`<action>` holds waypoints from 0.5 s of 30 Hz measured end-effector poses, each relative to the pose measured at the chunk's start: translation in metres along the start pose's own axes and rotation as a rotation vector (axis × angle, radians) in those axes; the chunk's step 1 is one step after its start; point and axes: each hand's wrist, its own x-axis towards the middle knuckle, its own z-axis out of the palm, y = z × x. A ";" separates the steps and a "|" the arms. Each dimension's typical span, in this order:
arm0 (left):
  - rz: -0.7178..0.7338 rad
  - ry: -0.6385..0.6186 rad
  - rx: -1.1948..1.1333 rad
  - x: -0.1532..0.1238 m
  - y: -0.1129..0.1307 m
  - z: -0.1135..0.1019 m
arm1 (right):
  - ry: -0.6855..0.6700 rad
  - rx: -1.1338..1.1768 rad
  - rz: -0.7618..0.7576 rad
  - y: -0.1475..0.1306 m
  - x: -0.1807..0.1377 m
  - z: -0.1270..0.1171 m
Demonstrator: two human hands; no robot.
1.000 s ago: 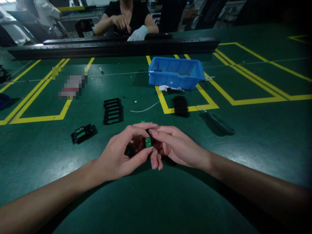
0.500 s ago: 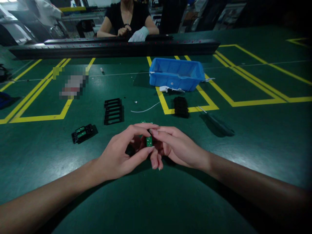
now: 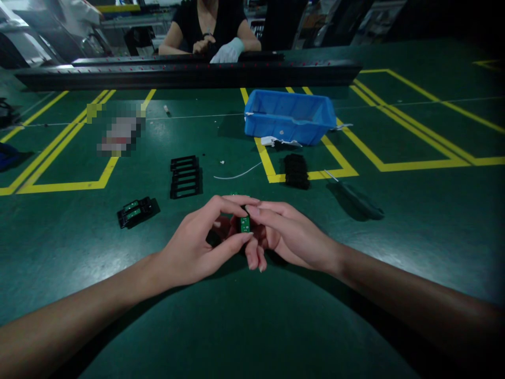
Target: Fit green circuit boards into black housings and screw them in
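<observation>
Both hands meet low over the green bench [image 3: 236, 326], and between them stands the small green circuit board [image 3: 245, 225], upright and dead centre. The left hand [image 3: 193, 247] has its fingers [image 3: 236, 202] clamped on the board, forefinger over the top edge and thumb under the bottom edge. The right hand [image 3: 294, 237] closes on it from 3 o'clock, its fingers [image 3: 262, 211] pressed against the upper edge and the rest curled beneath. Something dark sits behind the board in the left palm; what it is cannot be told. Over the last second almost nothing has moved: the same pinch holds from both sides and the board stays where it was, so the hands are still busy with this one piece. At 10 o'clock lies a black holder with green boards [image 3: 138, 211], at 11 o'clock a stack of black frames [image 3: 184, 176], at 1 o'clock a black part stack [image 3: 296, 171] with a blue bin [image 3: 290, 116] beyond, and at 2 o'clock a dark tool [image 3: 359, 195]. Far across, a co-worker's gloved hand [image 3: 225, 52] rests behind a long black rail [image 3: 189, 73].
</observation>
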 end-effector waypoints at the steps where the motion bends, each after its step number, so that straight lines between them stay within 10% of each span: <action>1: -0.005 -0.003 -0.010 0.000 0.000 0.000 | -0.002 -0.001 -0.003 0.000 0.000 0.000; 15: -0.071 0.020 -0.062 0.001 0.001 0.001 | -0.031 -0.031 -0.008 -0.001 -0.001 -0.002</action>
